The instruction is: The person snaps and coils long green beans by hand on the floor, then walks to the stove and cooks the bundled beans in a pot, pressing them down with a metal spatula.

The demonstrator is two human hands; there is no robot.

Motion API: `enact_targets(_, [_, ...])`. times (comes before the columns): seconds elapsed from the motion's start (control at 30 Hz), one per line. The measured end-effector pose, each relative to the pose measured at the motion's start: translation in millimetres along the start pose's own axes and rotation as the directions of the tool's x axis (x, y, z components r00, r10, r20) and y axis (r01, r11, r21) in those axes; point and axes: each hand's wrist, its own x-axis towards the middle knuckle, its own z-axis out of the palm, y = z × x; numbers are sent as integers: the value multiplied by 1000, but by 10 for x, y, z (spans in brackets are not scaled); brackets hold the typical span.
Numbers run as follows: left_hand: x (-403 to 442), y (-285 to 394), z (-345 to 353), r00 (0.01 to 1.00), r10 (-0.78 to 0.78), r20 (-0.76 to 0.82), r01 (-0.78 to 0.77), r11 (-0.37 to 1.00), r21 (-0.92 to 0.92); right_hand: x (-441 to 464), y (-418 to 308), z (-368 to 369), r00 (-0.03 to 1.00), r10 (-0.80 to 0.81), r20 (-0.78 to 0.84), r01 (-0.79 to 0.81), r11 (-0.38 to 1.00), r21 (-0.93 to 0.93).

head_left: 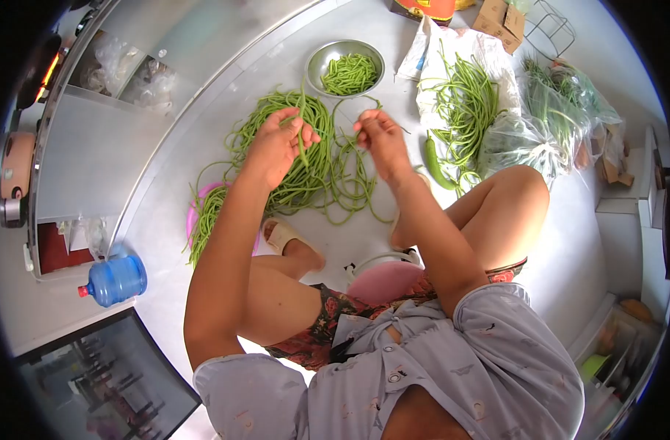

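My left hand (282, 139) is closed around green long bean pieces (303, 143), which stick up and down past the fingers. To its right, my right hand (383, 139) is pinched, with a thin strand of long bean showing at its fingertips. Both hands are above a large heap of long beans (306, 183) spread on the floor. Beyond them stands a steel bowl (313, 70) holding short bean pieces (350, 75).
More long beans (467, 103) lie on a white sack (430, 81) at the right, by a green cucumber-like vegetable (438, 165) and plastic bags of greens (526, 147). A pink basin (191, 216) with beans sits left. A blue water jug (116, 280) lies near the cabinet (85, 161).
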Motion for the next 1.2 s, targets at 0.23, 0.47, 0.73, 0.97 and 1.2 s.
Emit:
enact_targets(0.23, [-428, 138, 255, 969, 4, 245, -58, 975, 212, 479, -878, -631, 717, -655, 238, 111, -230, -967])
enact_targets(0.47, [-521, 126, 290, 958, 15, 287, -104, 949, 299, -247, -1363, 234, 663, -177, 727, 745, 246, -620])
enact_targets(0.73, [-502, 190, 188, 992, 38, 121, -88, 896, 436, -43, -1471, 217, 662, 32, 749, 743, 107, -661])
enact_targets(0.97, [-436, 89, 109, 957, 243, 158, -289, 743, 604, -62, -1382, 324, 721, 141, 678, 566, 444, -694])
enact_targets(1.2, [-416, 90, -101, 971, 178, 161, -234, 542, 807, -5, -946, 313, 694, 12, 720, 673, 346, -654])
